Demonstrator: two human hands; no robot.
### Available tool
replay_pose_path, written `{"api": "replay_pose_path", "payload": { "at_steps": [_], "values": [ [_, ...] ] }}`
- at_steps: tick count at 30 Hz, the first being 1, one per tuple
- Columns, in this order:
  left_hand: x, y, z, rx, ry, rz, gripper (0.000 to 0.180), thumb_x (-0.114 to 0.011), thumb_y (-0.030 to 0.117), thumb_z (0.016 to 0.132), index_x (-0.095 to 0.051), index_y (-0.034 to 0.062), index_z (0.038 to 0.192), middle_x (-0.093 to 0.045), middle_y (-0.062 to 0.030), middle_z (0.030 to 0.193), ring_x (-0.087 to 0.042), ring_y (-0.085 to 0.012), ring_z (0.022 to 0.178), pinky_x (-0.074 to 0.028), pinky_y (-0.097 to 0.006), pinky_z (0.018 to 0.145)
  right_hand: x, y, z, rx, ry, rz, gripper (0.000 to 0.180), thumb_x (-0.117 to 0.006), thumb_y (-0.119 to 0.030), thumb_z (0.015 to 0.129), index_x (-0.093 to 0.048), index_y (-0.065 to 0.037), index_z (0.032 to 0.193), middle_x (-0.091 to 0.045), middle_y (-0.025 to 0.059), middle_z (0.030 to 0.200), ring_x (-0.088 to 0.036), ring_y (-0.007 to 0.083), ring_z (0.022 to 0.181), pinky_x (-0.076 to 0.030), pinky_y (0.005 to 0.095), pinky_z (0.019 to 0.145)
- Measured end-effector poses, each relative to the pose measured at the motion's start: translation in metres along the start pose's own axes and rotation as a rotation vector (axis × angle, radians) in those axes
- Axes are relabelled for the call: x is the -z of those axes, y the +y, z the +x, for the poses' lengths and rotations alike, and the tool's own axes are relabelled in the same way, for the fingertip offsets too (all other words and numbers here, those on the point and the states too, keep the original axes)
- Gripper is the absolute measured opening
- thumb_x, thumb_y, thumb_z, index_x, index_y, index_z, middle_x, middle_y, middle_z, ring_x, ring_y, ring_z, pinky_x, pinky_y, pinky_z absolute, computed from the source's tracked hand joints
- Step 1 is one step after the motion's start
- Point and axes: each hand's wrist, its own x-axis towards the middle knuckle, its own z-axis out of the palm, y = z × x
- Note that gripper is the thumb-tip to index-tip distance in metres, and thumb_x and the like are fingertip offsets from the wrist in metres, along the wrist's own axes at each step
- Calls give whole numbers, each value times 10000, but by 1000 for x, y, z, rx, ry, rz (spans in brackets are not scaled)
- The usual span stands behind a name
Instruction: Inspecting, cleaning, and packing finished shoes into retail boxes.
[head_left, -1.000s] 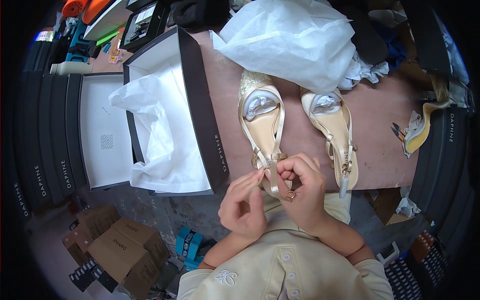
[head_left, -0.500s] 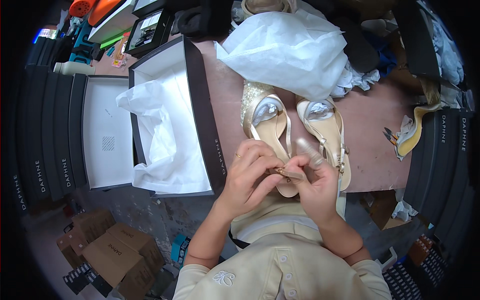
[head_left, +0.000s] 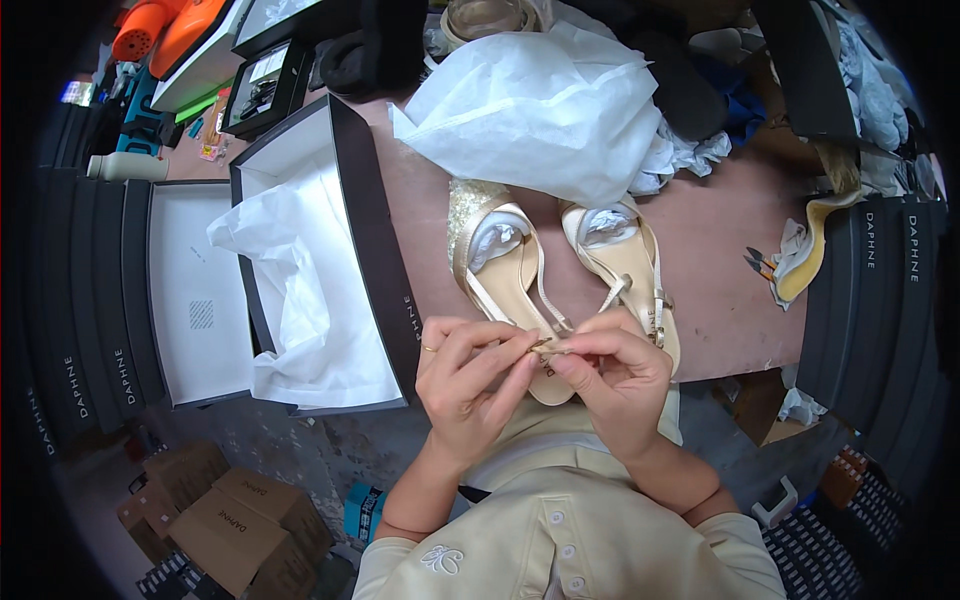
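Note:
A pair of pale gold sandals lies side by side on the pinkish table, toes toward me. The left sandal (head_left: pixel 514 278) has a glittery heel part, and the right sandal (head_left: pixel 612 262) has its buckled strap lying across it. Both have crumpled tissue stuffing inside. Over the left sandal's toe, my left hand (head_left: pixel 468 378) pinches a small gold buckle (head_left: pixel 540 345) between thumb and fingers. My right hand (head_left: pixel 622 378) is closed on the thin strap (head_left: pixel 556 347) right beside that buckle. Fingertips partly hide how strap and buckle meet.
An open dark shoebox (head_left: pixel 385 240) with white tissue paper (head_left: pixel 295 310) stands left, beside its lid (head_left: pixel 200 300). A white wrapping sheet (head_left: pixel 530 110) covers the sandals' far ends. Snips (head_left: pixel 760 264) lie at right. Stacks of dark boxes (head_left: pixel 868 300) flank the table.
The right hand's blurred fingers have come down and now pinch the strap near the buckle. My left hand stays on the buckle. The whole view has shifted slightly.

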Motion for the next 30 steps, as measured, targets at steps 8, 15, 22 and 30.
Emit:
{"api": "replay_pose_path", "payload": {
  "at_steps": [8, 15, 22, 30],
  "values": [
    [-11, -2, -10, 24, 101, -60, 217, -747, -6, 635, -716, 36, 846, -646, -45, 801, -518, -171, 698, -398, -256, 612, -4, -17, 15, -409, 12, 428, 135, -657, 16, 820, -651, 41, 953, -578, 32, 886, -542, 33, 739, -456, 167, 622],
    [-14, -3, -13, 51, 128, -77, 233, -737, -16, 647, -715, 26, 876, -646, -58, 810, -522, -176, 702, -413, -249, 614, -4, -8, 8, -240, -65, 206, 40, -632, 15, 828, -643, 25, 865, -571, 13, 842, -470, 8, 618, -377, 161, 521],
    [-37, 8, -31, 148, 261, -154, 221, -717, -21, 687, -703, 7, 906, -633, -81, 825, -532, -188, 713, -431, -258, 620, 13, -8, 20, -784, -222, 703, 61, -600, -47, 829, -574, -35, 775, -523, -15, 678, -375, 30, 533, -290, 178, 470],
    [-39, 6, -28, 67, 267, -62, 202, -724, -10, 682, -703, 12, 882, -635, -75, 815, -533, -195, 701, -433, -271, 614, 5, -12, 25, -619, -126, 506, 106, -637, -86, 862, -642, 18, 877, -610, 5, 747, -509, 13, 627, -410, 157, 529]
  ]
}}
